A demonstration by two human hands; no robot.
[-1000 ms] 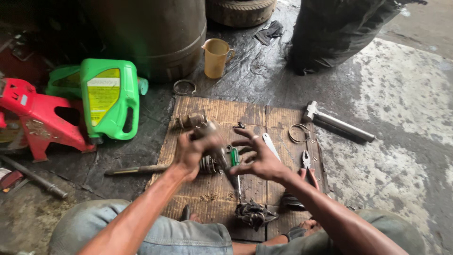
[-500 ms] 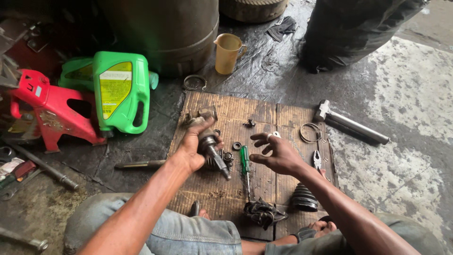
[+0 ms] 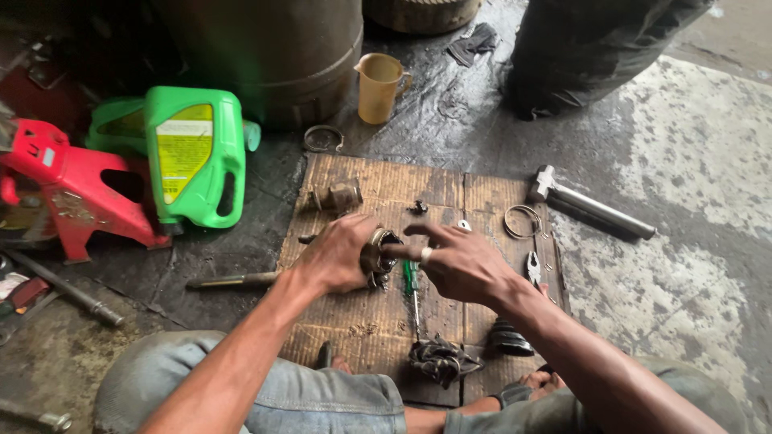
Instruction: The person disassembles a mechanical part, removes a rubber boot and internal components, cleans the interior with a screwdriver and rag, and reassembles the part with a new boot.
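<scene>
1. The left hand (image 3: 338, 255) is curled around a round metal joint part (image 3: 378, 253) – fingers closed on it, held just above the cardboard sheet (image 3: 362, 321).
2. The right hand (image 3: 460, 261) is mostly open; its index finger (image 3: 400, 251) is stretched straight and its tip goes into the open face of the joint part.
3. Both forearms come up from the knees and meet over the middle of the cardboard.
4. A green-handled screwdriver (image 3: 412, 285) lies below the hands – a hammer (image 3: 587, 201) is well apart on the right.

Repair workshop floor, oily concrete, green oil jug (image 3: 193, 157), hammer (image 3: 587, 201), red jack stand (image 3: 72, 193)
</scene>
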